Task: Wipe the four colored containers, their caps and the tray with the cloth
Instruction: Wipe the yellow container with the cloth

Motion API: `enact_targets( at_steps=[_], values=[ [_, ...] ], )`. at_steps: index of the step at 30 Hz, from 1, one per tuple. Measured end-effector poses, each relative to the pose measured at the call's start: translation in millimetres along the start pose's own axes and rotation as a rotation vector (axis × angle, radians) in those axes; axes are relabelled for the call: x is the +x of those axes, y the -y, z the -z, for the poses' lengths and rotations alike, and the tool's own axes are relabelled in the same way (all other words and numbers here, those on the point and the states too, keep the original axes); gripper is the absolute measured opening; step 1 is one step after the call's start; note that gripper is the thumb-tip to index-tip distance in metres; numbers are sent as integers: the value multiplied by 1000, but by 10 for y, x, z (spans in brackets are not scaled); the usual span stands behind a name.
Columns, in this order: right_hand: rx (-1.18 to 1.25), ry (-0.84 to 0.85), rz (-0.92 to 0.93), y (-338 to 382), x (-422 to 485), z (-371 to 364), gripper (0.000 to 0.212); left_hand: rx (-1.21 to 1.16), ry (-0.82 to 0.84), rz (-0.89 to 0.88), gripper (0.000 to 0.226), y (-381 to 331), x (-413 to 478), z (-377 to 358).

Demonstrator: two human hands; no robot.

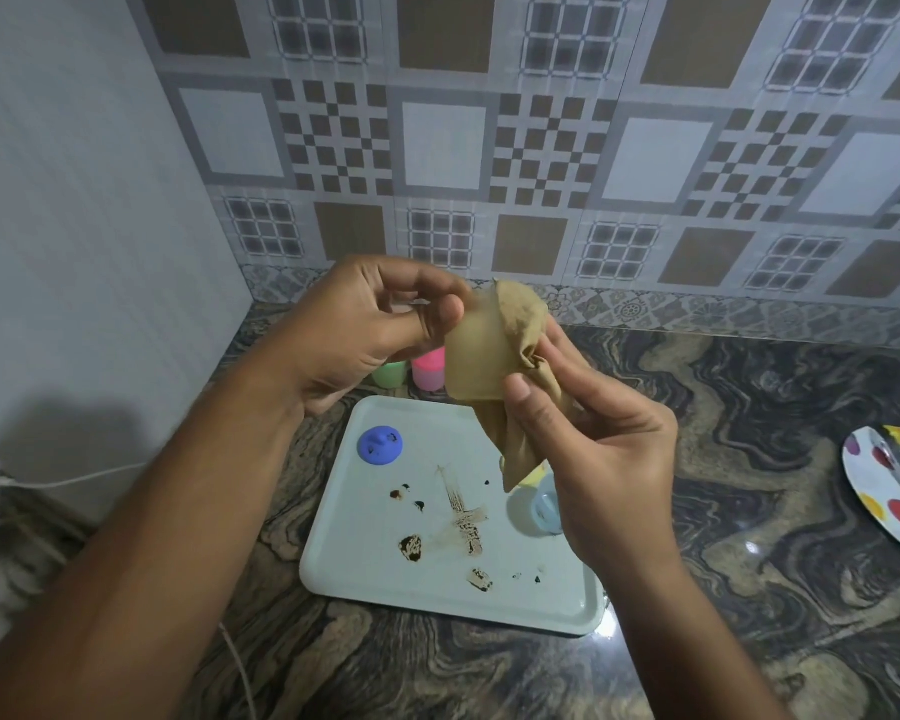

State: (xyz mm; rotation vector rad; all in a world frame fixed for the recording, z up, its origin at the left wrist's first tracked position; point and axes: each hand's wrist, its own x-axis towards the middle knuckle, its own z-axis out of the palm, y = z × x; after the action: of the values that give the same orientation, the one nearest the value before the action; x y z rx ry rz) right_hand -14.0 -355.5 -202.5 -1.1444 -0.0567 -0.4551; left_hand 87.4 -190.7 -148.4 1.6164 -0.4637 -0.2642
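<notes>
Above the tray, my left hand (370, 335) grips a pale yellow container (471, 361) by its edge. My right hand (593, 433) holds a brown cloth (515, 439) that is pushed over and into that container, its tail hanging down. The pale tray (557, 600) lies below, smeared with brown stains. A blue cap (380, 445) sits on the tray's far left part. A light blue container (536, 506) stands on the tray, half hidden behind my right hand. A green container (390, 375) and a pink container (429, 370) stand on the counter just beyond the tray.
The tray rests on a dark marbled counter (749, 418) against a tiled wall. A polka-dot plate (876, 491) with a metal utensil on it lies at the right edge. A white cable (74, 480) runs along the left wall.
</notes>
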Motion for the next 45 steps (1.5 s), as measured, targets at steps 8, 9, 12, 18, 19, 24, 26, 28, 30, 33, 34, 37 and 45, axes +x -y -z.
enact_targets(
  at_steps=[8, 9, 12, 18, 19, 24, 26, 28, 30, 33, 34, 37, 45],
  values=[
    [23, -14, -20, -38, 27, 72, 36, -65, 31, 26, 13, -44, -1, 20],
    [29, 4, -12, -35, 22, 53, 37, -51, 33, 17, 13, -52, 1, 13],
    [25, 4, 5, -38, 15, 17, 34, -29, 26, 5, 14, -61, 9, -11],
    [18, -34, -29, -55, 54, 61, 34, -80, 22, 44, 13, -29, 5, 14],
    [28, -28, -40, -55, 53, 67, 34, -85, 27, 46, 13, -26, 5, 19],
    [-21, 21, 31, -37, 24, 30, 37, -51, 31, 27, 13, -43, 3, -18],
    [-48, 11, 47, -58, 23, 17, 36, -24, 18, 19, 12, -40, 5, -43],
    [-50, -38, 41, -82, 41, 40, 32, -41, -5, 32, 16, -21, 19, -37],
    [-96, -73, 44, -84, 48, 58, 34, -66, -35, 61, 21, -10, 24, -24],
    [-280, 14, 174, -148, 17, 95, 48, -73, -63, 60, 25, -40, 20, -38],
    [-347, 53, 217, -196, 8, 115, 56, -65, -72, 49, 26, -54, 19, -51],
    [-431, 88, 258, -291, 43, 163, 68, -48, -67, 17, 28, -67, 16, -57],
    [-684, 160, 596, -273, 112, 189, 58, 128, -55, -113, 25, -45, -16, -93]
  ],
)
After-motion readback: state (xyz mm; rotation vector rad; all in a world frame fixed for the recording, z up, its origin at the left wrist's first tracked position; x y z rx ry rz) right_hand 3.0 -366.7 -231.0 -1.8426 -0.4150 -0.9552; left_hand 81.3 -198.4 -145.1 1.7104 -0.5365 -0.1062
